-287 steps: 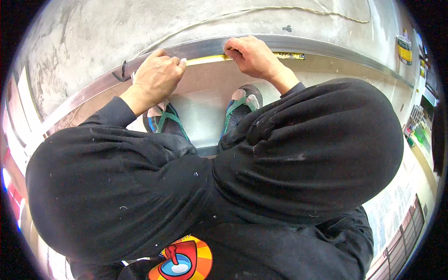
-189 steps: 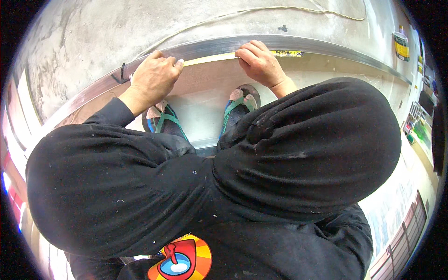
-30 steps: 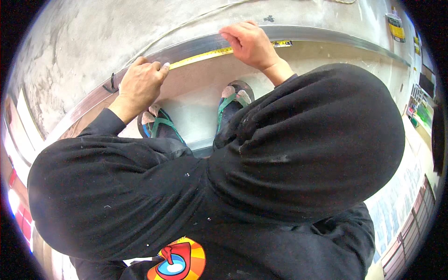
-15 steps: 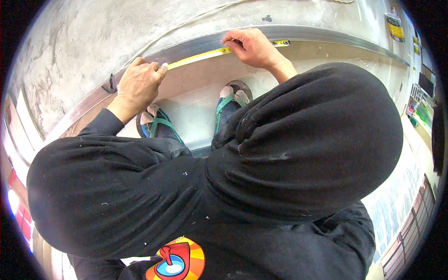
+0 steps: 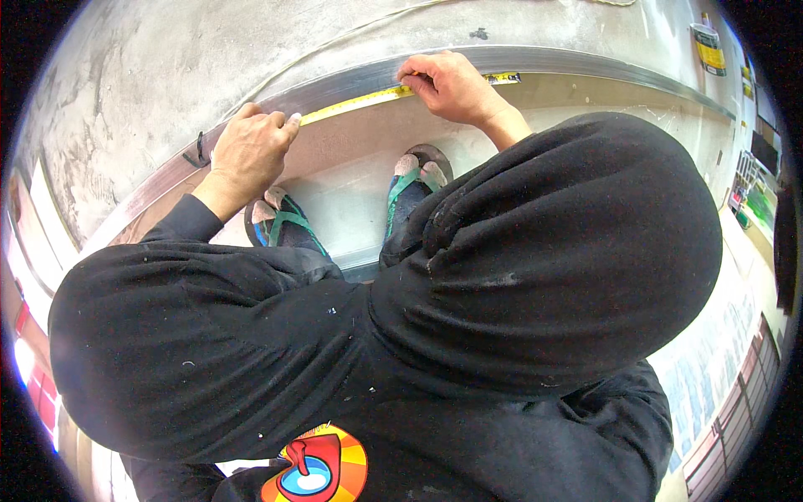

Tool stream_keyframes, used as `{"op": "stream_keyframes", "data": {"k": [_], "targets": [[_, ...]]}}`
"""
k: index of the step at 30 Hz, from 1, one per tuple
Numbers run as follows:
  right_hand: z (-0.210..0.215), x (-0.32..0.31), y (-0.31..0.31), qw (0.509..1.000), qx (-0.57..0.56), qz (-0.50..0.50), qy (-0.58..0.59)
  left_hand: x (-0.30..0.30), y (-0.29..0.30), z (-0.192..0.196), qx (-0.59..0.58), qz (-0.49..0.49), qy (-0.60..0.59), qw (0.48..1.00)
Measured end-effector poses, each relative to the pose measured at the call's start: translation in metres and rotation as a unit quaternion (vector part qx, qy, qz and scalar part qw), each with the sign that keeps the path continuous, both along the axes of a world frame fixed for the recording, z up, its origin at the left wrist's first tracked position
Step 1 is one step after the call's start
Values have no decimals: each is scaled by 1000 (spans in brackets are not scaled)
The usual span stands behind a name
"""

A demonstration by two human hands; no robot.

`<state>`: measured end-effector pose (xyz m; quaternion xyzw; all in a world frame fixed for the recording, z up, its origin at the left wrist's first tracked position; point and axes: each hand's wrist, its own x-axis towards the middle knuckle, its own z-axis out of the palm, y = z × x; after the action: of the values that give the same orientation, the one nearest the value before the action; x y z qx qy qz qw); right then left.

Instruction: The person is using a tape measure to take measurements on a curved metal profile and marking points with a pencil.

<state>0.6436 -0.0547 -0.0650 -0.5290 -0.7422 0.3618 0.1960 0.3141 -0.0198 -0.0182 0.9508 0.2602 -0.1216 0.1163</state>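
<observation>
**Yellow tape stretched along a metal channel**

Your left hand rests knuckles-up on the long grey metal channel, its fingers curled together and pressing down one end of the yellow measuring tape. The tape runs flat and thin along the channel's smooth, dull upper face to your right hand, whose fingers are bunched and pinched down on the tape; a short length of it shows again just beyond that hand. Whether anything else sits inside that pinch cannot be told.

The channel is a straight, narrow strip that bows in the lens, lying against rough, mottled grey concrete. A thin pale cord trails across the concrete above it, and a small black clip sits beside your left hand.

Below the channel lies a smooth tan board. Your feet stand there in sandals with green straps. Both arms wear black, lint-flecked fabric sleeves.
</observation>
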Motion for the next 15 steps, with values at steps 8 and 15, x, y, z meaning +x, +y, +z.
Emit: {"op": "stream_keyframes", "data": {"k": [8, 15], "targets": [[-2, -2, 3, 999, 30, 24, -29, -3, 0, -6, 23, -11, -20, 999], [4, -4, 2, 972, 216, -93, 17, -4, 0, -6, 13, -8, -23, 1000]]}}
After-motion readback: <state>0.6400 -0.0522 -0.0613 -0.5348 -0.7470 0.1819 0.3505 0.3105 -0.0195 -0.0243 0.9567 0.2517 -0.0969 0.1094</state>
